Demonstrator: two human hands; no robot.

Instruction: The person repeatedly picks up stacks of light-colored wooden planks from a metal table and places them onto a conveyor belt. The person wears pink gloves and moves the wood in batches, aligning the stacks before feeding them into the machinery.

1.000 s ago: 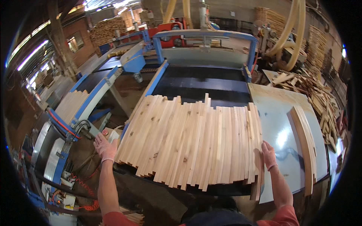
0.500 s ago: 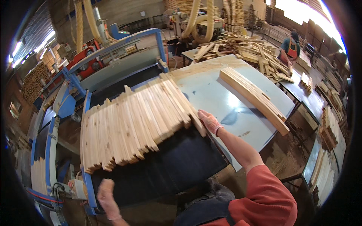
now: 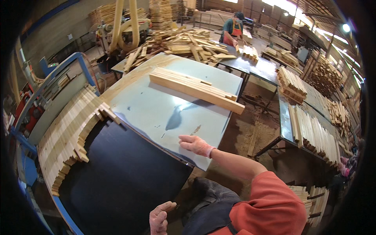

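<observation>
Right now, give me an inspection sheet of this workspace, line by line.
Surface: pale blue table, bare in the middle.
Job's things: stack of wooden slats at the far edge; row of slats on the black belt.
Clutter: heap of offcuts beyond.
Grippers: right hand open, at the table's near edge; left hand low, holding nothing.
Cables: nothing seen.
Surroundings: a person at a far table; more slats on the right.

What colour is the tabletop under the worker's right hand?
Pale blue-grey tabletop beneath the right hand, seen from the head camera.
</observation>
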